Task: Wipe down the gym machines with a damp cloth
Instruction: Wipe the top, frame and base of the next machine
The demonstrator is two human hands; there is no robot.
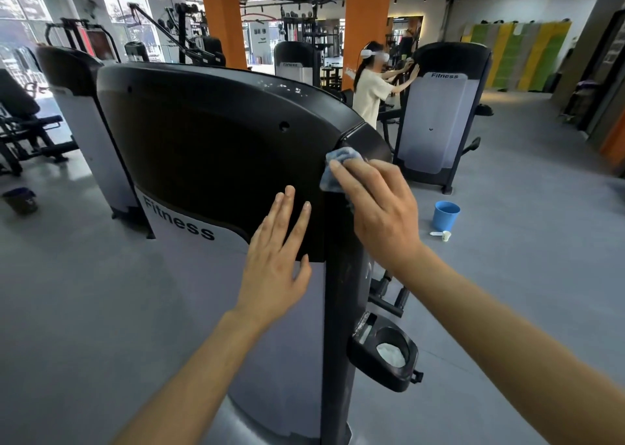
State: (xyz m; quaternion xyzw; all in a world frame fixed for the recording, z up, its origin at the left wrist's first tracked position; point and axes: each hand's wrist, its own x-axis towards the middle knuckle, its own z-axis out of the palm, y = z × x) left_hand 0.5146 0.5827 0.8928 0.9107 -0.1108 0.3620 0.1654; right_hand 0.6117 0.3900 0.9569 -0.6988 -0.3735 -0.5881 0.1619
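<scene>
A tall gym machine shroud (209,147), black on top and grey below with the word "Fitness", fills the middle of the head view. My left hand (275,255) lies flat with straight fingers on its black panel near the right edge. My right hand (378,208) presses a blue cloth (333,167) against the machine's right side edge, just below the rounded top corner. Most of the cloth is hidden under my fingers.
A black cup holder (389,356) with something white inside juts from the machine's lower right. A blue bucket (445,215) and a small white item (443,235) stand on the grey floor. Another person (372,96) wipes a similar machine (439,120) behind. More machines stand at left.
</scene>
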